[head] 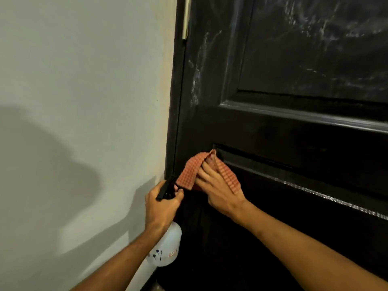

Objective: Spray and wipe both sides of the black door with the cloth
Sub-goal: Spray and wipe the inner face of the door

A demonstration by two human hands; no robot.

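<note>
The black panelled door (294, 127) fills the right half of the head view, with whitish streaks on its upper panel and hinge-side stile. My right hand (218, 185) presses a red-and-white checked cloth (189, 171) against the door near the top left corner of the lower panel; the cloth drapes over my fingers. My left hand (161, 204) grips the black trigger head of a white spray bottle (168, 246), held upright beside the door's hinge edge, just left of the cloth.
A pale wall (84, 101) takes up the left half, with my shadow across it. A brass hinge (185, 17) sits at the top of the black door frame (176, 101). Wet drops line the lower panel's moulding (315, 194).
</note>
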